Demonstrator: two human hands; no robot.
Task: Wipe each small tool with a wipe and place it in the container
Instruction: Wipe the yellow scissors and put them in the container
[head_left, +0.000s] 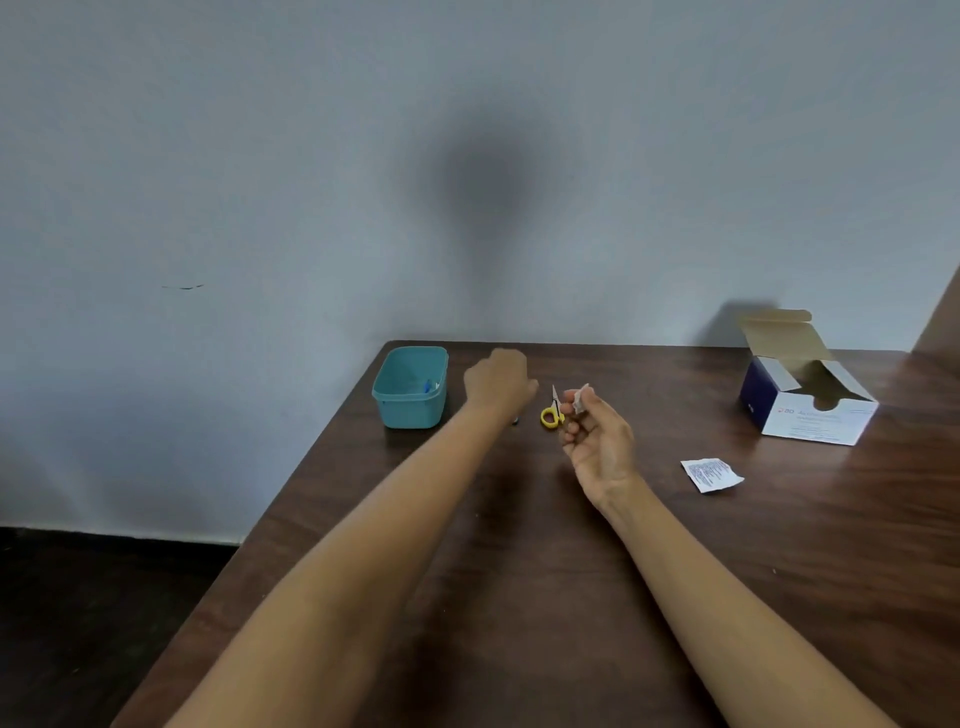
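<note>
A teal plastic container (410, 410) stands near the table's far left corner with a small blue tool (428, 385) inside it. Just right of the container hovers my left hand (497, 383), back toward the camera, its fingers curled down and hidden. A small dark tool end (515, 420) peeks out below that wrist. Small scissors with yellow handles (551, 414) lie on the table between my hands. My right hand (597, 441) is palm up and pinches a crumpled white wipe (582, 398) between thumb and fingertips, right next to the scissors.
An open white and blue cardboard box (810, 410) sits at the far right of the brown wooden table (519, 571). A torn white wipe packet (710, 474) lies in front of it. The table's left edge drops to a dark floor (78, 623); a wall stands behind.
</note>
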